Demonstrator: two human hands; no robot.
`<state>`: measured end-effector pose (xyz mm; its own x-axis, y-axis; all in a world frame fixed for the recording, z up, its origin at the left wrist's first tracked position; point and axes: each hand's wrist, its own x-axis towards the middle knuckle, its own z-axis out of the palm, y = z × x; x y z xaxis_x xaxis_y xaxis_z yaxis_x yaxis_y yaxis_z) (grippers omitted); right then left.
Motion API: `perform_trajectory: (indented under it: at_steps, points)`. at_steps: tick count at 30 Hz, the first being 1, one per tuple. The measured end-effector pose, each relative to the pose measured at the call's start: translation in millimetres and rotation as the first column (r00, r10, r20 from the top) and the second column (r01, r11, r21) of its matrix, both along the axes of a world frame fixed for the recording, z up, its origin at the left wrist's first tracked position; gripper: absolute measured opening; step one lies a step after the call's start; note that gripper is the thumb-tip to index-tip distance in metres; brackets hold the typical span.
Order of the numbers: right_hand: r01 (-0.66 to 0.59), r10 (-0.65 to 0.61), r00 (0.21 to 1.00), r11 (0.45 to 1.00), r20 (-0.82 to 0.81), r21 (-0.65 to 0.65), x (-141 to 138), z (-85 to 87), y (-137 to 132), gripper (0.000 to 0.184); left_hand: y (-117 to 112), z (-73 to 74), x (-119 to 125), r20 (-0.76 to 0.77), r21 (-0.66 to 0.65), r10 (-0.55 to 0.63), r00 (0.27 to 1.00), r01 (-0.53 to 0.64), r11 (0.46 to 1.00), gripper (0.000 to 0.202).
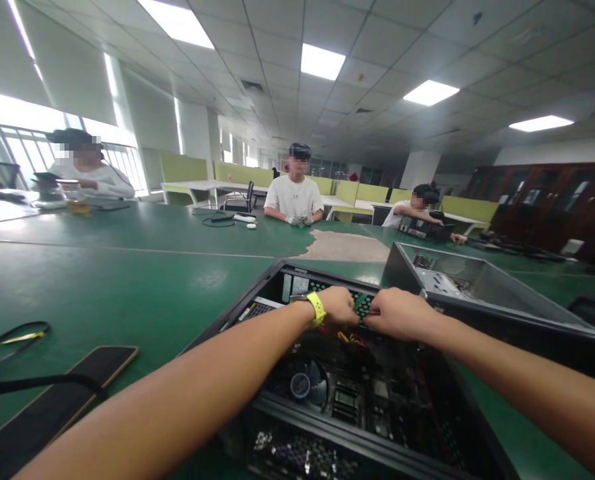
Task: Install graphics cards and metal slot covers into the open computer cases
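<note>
An open black computer case (287,403) lies on its side in front of me, its inside facing up. Both of my hands reach in over its far wall, close together. My left hand (338,307), with a yellow-strapped watch (317,308) on the wrist, has its fingers curled down. Opposite it, my right hand (397,312) is closed with fingertips pinched near the perforated metal (362,305). What either hand grips is hidden. Red and yellow cables (351,339) run just below the left hand. Nearer me sits a round fan (301,385) on the dark motherboard (372,400).
A second open case (482,287) stands at the right, close to my right forearm. On the left lie a dark flat panel (72,393) and a black cable (37,383). Several people sit around the green table (177,287); a torn patch (345,247) marks its surface.
</note>
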<state>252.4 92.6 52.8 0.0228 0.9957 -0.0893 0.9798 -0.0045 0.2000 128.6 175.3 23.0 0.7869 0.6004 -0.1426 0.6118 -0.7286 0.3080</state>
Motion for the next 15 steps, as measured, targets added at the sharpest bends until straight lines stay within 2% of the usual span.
perform_trajectory:
  at_steps: [4, 8, 10, 12, 14, 15]
  points:
    - [-0.028, 0.031, 0.99, 0.999, -0.134, 0.029, -12, -14.0, 9, 0.048, 6, 0.3, -2, 0.136, -0.133, 0.14, 0.981, -0.122, 0.984, 0.028]
    - [-0.005, 0.012, 0.995, 0.998, -0.097, 0.064, -14, -22.2, 17, 0.032, 10, 15.8, -16, 0.133, -0.143, 0.214, 0.968, -0.195, 0.97, 0.032]
    - [-0.034, 0.035, 0.998, 0.999, -0.05, 0.03, -13, -21.9, 17, 0.025, 11, 28.1, -25, 0.115, -0.068, 0.238, 0.964, -0.232, 0.97, 0.036]
    - [-0.087, 0.087, 0.996, 0.996, -0.013, -0.028, -15, -23.2, 17, 0.019, 10, 35.1, -30, 0.072, 0.117, 0.209, 0.975, -0.216, 0.969, 0.04]
    - [-0.148, 0.149, 0.989, 0.986, 0.005, -0.075, -19, -29.7, 16, 0.018, 5, 30.9, -29, -0.044, 0.264, 0.1, 0.994, -0.085, 0.961, 0.041]
    - [-0.172, 0.174, 0.985, 0.981, 0.008, -0.092, -22, -35.0, 17, 0.018, 3, 24.3, -26, -0.104, 0.283, 0.04, 0.994, -0.009, 0.959, 0.038]
